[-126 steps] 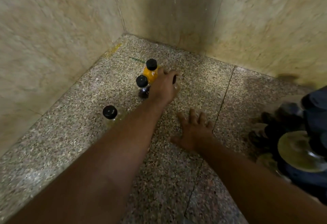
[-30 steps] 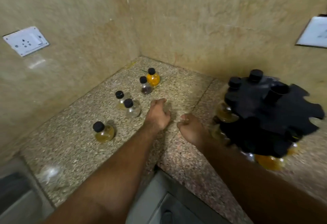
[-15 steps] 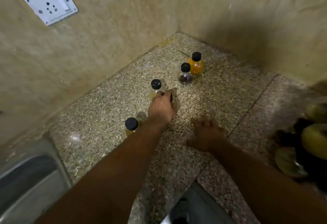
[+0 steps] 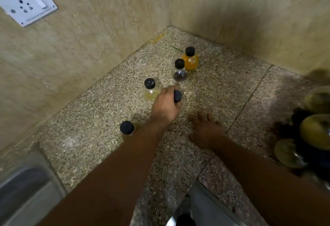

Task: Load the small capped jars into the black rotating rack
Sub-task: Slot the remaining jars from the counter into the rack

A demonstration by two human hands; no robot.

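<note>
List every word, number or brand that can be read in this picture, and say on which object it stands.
No text can be read anywhere.
Socket plate: only tiny marks near its switch, too small to read.
Orange jar and the other jars: plain black caps, with no visible labels.
Black rack: blurred, no lettering can be made out.

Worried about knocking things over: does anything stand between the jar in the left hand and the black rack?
The left hand grips the jar. Toward the rack at the right edge lies bare counter; only the right hand rests flat near that path.
</note>
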